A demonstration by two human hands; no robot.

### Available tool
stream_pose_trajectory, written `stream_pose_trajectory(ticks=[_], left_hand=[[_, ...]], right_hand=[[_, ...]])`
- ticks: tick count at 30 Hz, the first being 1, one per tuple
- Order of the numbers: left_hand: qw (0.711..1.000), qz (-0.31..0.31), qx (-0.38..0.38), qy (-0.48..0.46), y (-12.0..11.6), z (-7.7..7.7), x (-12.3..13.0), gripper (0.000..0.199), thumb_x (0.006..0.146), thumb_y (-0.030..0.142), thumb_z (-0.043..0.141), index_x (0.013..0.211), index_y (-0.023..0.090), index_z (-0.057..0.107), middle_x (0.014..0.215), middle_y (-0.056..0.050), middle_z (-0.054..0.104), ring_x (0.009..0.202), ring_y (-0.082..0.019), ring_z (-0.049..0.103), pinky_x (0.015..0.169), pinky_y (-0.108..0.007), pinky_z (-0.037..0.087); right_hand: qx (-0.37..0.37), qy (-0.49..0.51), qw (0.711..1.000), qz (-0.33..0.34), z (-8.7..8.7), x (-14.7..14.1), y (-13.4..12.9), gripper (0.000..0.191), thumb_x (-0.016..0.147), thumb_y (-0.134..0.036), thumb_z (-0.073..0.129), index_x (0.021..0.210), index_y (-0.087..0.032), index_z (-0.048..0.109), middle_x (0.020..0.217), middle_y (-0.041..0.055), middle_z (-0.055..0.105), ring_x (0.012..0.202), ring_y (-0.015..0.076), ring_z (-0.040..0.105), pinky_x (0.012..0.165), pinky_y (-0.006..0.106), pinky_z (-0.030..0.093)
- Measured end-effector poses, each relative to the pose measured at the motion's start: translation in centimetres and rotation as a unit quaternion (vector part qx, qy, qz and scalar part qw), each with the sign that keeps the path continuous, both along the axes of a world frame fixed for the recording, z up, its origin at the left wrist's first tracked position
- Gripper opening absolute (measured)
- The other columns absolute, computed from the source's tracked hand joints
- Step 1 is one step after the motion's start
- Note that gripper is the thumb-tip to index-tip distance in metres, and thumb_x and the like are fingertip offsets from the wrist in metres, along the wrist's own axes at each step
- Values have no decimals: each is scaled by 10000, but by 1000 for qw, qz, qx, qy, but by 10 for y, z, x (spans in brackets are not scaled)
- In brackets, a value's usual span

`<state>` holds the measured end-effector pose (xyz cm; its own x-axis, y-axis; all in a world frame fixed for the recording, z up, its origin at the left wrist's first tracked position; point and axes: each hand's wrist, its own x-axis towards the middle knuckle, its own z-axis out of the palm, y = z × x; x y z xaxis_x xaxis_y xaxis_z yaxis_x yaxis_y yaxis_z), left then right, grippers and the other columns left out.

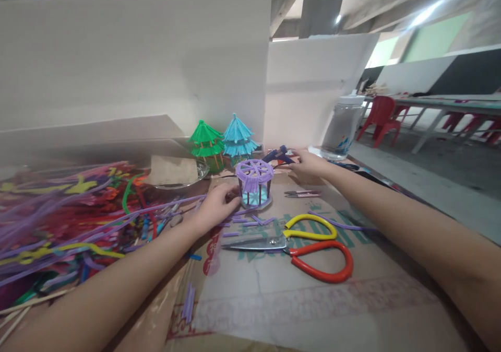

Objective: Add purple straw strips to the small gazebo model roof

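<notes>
two hands work best here if we steady the purple model (254,179) lightly, low down, and keep its thin posts unsqueezed. it stands upright on the cardboard (313,305), behind the scissors (273,243). our left hand (215,208) is beside it, thumb and fingers slightly parted; our right hand (309,165) is at the blue glue gun (282,153). we cannot tell whether either grips.

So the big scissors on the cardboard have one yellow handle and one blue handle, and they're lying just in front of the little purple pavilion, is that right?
Not quite: the handle you call blue is red, as the head view shows. The scissors do have one yellow handle and lie just in front of the purple pavilion.
</notes>
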<state>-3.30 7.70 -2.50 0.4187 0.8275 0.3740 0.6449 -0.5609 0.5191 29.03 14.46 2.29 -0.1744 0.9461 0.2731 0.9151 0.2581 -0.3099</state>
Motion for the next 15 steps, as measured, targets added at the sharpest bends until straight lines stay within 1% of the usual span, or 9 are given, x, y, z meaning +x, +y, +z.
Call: stream_pose_trajectory(ticks=[3,5,7,11,15], left_hand=[[999,-29,33,17,-3,-2,0,185,873,300,541,881,168,670,923,-65,656,903,-203,608,840,-319,459],[998,-40,44,15,-4,-2,0,173,881,292,548,846,176,671,929,-58,656,918,-196,606,862,-315,450],[998,-39,51,16,-3,-3,-1,156,877,286,566,838,179,674,928,-55,656,926,-196,607,869,-317,447],[997,-36,67,20,-1,-7,-1,120,862,268,596,843,178,674,922,-54,654,923,-204,608,854,-324,447],[996,-41,78,26,0,-9,-1,118,864,265,591,844,177,667,910,-54,650,908,-206,606,832,-322,451]], right_hand=[[-5,47,999,19,1,-8,16,463,768,-348,701,1188,-166,634,1127,101,715,963,232,650,818,293,474],[-6,84,996,14,-2,-14,21,398,756,-336,724,1103,-148,669,1041,99,739,918,236,657,799,306,485],[-6,123,992,3,-8,-21,22,349,751,-324,733,1046,-143,685,965,92,752,865,237,663,759,310,500],[-2,180,983,-21,-14,-27,18,290,712,-237,745,979,-138,689,878,83,754,806,236,671,694,298,516],[5,221,975,-34,-6,-23,13,246,706,-187,719,945,-146,678,845,70,747,807,218,680,703,284,524]])
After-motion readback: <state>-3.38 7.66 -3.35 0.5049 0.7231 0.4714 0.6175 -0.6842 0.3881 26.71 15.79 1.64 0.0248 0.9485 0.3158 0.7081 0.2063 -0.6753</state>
